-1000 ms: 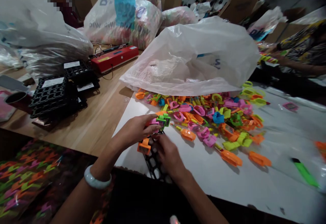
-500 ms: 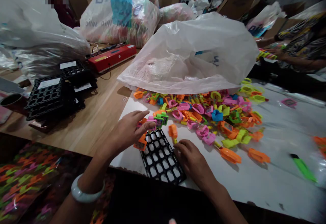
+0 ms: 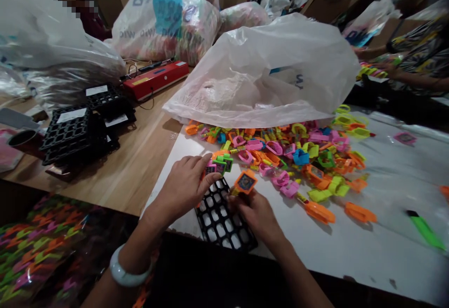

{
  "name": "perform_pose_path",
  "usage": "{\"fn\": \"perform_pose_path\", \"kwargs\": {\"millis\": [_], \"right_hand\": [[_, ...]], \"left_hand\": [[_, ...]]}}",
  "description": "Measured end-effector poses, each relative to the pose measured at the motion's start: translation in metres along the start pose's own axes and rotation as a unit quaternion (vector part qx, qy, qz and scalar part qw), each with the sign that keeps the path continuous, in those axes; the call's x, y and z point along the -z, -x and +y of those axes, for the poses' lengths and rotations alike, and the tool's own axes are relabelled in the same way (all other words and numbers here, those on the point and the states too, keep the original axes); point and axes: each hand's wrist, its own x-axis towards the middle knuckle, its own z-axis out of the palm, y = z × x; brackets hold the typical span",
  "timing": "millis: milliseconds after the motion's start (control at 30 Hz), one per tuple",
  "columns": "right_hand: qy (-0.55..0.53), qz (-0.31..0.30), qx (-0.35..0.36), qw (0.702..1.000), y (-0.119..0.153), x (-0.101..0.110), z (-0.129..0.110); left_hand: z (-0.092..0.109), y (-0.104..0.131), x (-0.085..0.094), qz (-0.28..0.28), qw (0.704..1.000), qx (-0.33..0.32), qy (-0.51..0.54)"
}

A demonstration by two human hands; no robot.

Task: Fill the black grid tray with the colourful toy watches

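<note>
My right hand (image 3: 257, 217) pinches an orange toy watch (image 3: 245, 182), its square dark face turned up, above the right side of a black grid tray (image 3: 224, 226). At the tray's far end, my left hand (image 3: 185, 182) has its thumb and fingers closed around a small row of toy watches; a pink one (image 3: 210, 168) and a green one (image 3: 224, 163) show beyond the thumb. My left fingertips are partly hidden. Most of the tray's near openings show white through them. Beyond both hands lies a heap of colourful toy watches (image 3: 277, 151).
A large white plastic bag (image 3: 280, 74) lies behind the heap. To the left are stacked black trays (image 3: 66, 130), a dark cup (image 3: 26, 142) and a red machine (image 3: 156, 81). A green cutter-like tool (image 3: 426, 231) lies right. Another person's patterned sleeve (image 3: 421, 51) shows at far right.
My right hand has turned the orange toy watch face up and moved it slightly over the tray. My left thumb and fingers have drawn closer around the watches at the tray's end.
</note>
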Motion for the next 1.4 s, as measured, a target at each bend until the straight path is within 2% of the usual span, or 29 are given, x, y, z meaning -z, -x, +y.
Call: {"fn": "perform_pose_path", "kwargs": {"millis": [100, 167, 300, 433, 567, 633, 667, 733, 800, 867, 933, 1000, 1133, 1300, 1400], "right_hand": [[-0.099, -0.065, 0.017, 0.993, -0.007, -0.033, -0.007], [-0.097, -0.066, 0.049, 0.992, -0.013, -0.048, -0.007], [0.009, -0.038, 0.115, 0.993, -0.019, -0.054, -0.003], [0.112, -0.011, 0.199, 0.973, -0.017, -0.066, -0.002], [0.094, -0.017, 0.235, 0.967, -0.018, -0.072, -0.004], [0.071, -0.011, 0.228, 0.971, -0.02, -0.058, -0.003], [0.074, 0.019, 0.223, 0.972, -0.023, -0.045, -0.001], [0.127, 0.13, 0.207, 0.961, -0.029, -0.012, 0.006], [0.247, 0.244, 0.175, 0.921, -0.038, 0.022, 0.017], [0.352, 0.242, 0.152, 0.891, -0.043, 0.047, 0.028], [0.4, 0.188, 0.163, 0.882, -0.043, 0.061, 0.036], [0.4, 0.159, 0.187, 0.883, -0.038, 0.067, 0.041], [0.399, 0.173, 0.192, 0.88, -0.023, 0.072, 0.044], [0.413, 0.179, 0.185, 0.873, -0.009, 0.089, 0.038], [0.395, 0.205, 0.116, 0.888, -0.009, 0.083, 0.027]], "left_hand": [[0.0, 0.0, -0.002, 0.006, 1.0, 0.007, -0.016], [0.0, 0.0, -0.003, 0.004, 1.0, 0.005, -0.021], [0.0, 0.001, -0.006, 0.01, 1.0, -0.001, -0.022], [0.004, -0.002, -0.009, 0.03, 0.998, 0.001, -0.056], [0.013, -0.011, -0.012, 0.035, 0.995, -0.004, -0.092], [0.016, -0.014, -0.012, 0.035, 0.994, 0.002, -0.103], [0.016, -0.015, -0.013, 0.035, 0.994, 0.003, -0.106], [0.016, -0.015, -0.012, 0.033, 0.994, 0.0, -0.107], [0.016, -0.015, -0.012, 0.03, 0.994, 0.0, -0.108], [0.016, -0.014, -0.011, 0.027, 0.994, 0.005, -0.11], [0.016, -0.014, -0.011, 0.029, 0.993, 0.008, -0.112], [0.016, -0.014, -0.012, 0.035, 0.993, 0.001, -0.115], [0.016, -0.014, -0.015, 0.046, 0.991, -0.003, -0.128], [0.017, -0.015, -0.015, 0.034, 0.99, 0.003, -0.137], [0.019, -0.016, -0.014, 0.03, 0.99, 0.006, -0.14]]}}
